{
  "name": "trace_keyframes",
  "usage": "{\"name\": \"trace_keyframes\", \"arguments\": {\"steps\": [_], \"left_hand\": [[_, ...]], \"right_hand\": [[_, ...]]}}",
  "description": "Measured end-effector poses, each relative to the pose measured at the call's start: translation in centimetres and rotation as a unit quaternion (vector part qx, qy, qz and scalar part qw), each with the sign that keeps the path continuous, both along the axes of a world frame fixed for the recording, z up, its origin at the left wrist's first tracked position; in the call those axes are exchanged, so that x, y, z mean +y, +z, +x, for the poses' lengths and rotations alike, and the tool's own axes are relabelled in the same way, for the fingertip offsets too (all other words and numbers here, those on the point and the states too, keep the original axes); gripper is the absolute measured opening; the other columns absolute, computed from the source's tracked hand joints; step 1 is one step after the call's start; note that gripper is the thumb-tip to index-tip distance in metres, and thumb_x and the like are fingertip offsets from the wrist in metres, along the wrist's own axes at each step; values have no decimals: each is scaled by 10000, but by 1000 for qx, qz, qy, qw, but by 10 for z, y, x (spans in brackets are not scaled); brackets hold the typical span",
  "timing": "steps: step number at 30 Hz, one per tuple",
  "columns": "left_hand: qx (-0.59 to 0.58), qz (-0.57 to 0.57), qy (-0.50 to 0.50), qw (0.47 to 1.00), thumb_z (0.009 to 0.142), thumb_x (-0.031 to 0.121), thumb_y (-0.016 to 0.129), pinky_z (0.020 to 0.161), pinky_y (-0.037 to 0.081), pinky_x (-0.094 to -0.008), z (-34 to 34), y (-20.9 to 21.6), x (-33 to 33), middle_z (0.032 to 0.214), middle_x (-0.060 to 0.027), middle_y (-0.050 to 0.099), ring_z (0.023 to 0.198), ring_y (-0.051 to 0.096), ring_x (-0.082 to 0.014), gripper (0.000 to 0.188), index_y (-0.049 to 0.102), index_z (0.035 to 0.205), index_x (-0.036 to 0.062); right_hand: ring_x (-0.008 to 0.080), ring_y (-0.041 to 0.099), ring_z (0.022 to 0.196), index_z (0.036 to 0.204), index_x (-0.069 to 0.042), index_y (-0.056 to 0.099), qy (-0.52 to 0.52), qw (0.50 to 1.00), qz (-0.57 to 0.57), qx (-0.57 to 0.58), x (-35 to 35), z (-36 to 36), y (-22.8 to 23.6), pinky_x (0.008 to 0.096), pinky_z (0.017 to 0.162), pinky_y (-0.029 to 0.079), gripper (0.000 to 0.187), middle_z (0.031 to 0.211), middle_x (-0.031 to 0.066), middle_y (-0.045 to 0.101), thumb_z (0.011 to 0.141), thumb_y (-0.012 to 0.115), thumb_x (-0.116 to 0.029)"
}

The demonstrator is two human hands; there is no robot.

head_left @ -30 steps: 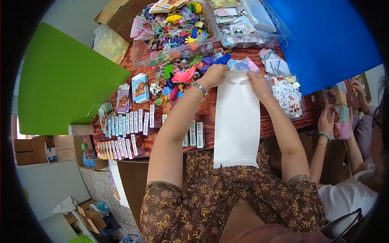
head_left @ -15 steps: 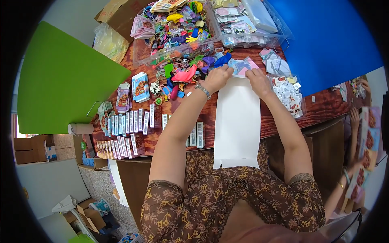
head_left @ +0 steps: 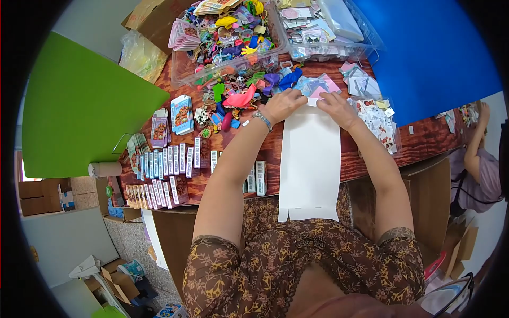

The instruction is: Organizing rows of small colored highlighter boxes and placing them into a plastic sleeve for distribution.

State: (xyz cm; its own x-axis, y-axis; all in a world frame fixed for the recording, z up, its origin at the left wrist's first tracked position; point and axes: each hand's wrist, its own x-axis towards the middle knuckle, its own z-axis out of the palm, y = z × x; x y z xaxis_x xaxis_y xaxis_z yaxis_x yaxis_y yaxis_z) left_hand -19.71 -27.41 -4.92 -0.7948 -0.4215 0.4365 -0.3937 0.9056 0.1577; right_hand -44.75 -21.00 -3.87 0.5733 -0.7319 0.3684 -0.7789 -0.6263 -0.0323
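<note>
A long white card sheet (head_left: 310,159) lies in front of me. Its near end, with a small slit at a corner, hangs over the table edge toward my lap. My left hand (head_left: 285,107) pinches the sheet's far edge at its left corner, and my right hand (head_left: 338,109) grips the same edge at the right. A narrow strip along that edge is bent up between my fingers. Just beyond my hands lie small clear packets with pink and pale cards (head_left: 319,85). Loose colourful small toys (head_left: 241,98) are to the left of my left hand.
Clear bins of toys (head_left: 228,47) and of packets (head_left: 323,32) stand at the back. Rows of small boxes (head_left: 169,159) line the left. White stickers or cards (head_left: 376,124) lie right of my right arm. Green (head_left: 90,111) and blue (head_left: 429,58) panels flank the table. Another person (head_left: 480,169) sits far right.
My fingers have shifted inward along the sheet's far edge, bending it more. At far right, the colourful printed strip a person held is gone from view.
</note>
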Motion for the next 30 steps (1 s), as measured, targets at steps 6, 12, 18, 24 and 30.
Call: {"name": "trace_keyframes", "arguments": {"steps": [6,12,18,24,30], "left_hand": [[-28,6,9,1000,808,43,576,769,554,-385,1,3,3,997,-76,602,916,621,-283,217,570,1014,112],[-24,6,13,1000,807,45,580,759,552,-387,0,4,5,993,-76,592,923,614,-288,217,570,1013,112],[-60,45,-6,997,814,64,605,787,545,-395,-2,12,2,1027,-95,583,978,599,-298,210,568,1017,102],[-72,55,12,996,842,128,653,816,522,-402,-3,5,-1,977,-122,605,961,597,-325,233,542,1029,48],[-39,101,89,990,846,155,681,863,505,-425,-17,6,7,938,-125,630,975,614,-337,218,566,1004,58]], "right_hand": [[275,604,1019,1027,-141,591,8,1000,-10,0,1,-1,1,368,819,545,239,1188,81,591,801,606,-63],[283,598,1048,1035,-163,576,14,1000,11,-16,0,-2,2,374,825,547,256,1197,80,582,801,608,-61],[288,569,1082,1067,-182,544,25,998,32,43,-1,0,0,388,842,546,286,1224,81,560,811,598,-67],[272,585,1063,1074,-131,569,41,997,27,64,-2,1,6,382,850,536,296,1165,91,600,788,638,-98],[289,598,1055,1121,-115,589,-19,990,131,54,-10,1,4,397,875,512,319,1135,106,627,830,705,-178]]}}
